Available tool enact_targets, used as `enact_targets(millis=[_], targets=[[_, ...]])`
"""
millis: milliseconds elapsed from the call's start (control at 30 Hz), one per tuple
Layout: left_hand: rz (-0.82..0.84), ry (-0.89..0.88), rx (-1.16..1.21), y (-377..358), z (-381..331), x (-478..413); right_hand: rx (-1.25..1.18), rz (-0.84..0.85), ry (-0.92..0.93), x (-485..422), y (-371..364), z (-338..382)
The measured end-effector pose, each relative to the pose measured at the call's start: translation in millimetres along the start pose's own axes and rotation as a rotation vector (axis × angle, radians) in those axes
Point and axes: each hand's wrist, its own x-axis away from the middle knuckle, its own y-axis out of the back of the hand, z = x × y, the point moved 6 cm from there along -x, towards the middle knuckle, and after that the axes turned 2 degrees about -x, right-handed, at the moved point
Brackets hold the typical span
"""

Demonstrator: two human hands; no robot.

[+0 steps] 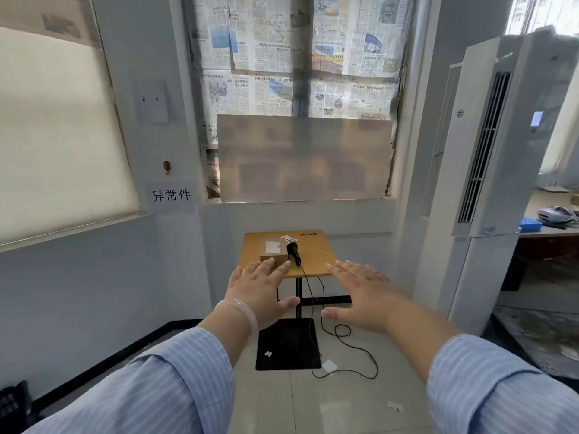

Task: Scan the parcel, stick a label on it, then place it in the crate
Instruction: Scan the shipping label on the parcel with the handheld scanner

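Both hands — left hand and right hand — hover spread wide and empty before the bench, likely reaching for the parcel beside the scanner — nothing scanned yet.

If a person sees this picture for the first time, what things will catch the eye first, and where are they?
First come the two open, empty hands stretched forward at the centre: the left hand and the right hand, in striped blue sleeves. Just beyond them stands a small wooden table bearing a cardboard parcel with a black scanner lying beside it. Above the table, newspapers cover the window.
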Motion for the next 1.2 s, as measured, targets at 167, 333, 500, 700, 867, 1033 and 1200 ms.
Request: enact_targets(millis=[167,333,500,700,867,1033,1200], targets=[[-0.012,-0.014,-0.008,-23,31,-48,0.022,0.029,-0.027,-61,-21,-3],[-0.022,-0.054,-0.005,-31,64,-115,0.031,0.037,-0.048,-136,-18,-3],[-0.015,-0.07,0.014,-40,91,-184,0.005,-0.03,-0.07,-202,-14,-8],[0.046,-0.101,0.022,-83,95,-251,-0.014,0.016,-0.091,-265,-46,-43],[0.094,-0.074,0.018,-128,98,-317,-0.024,0.045,-0.097,-325,-76,-95],[0.167,-0.012,0.03,-174,105,-387,-0.051,0.122,-0.127,-391,-100,-155],[0.215,0.09,0.064,-214,126,-452,-0.104,0.188,-0.135,-460,-119,-204]])
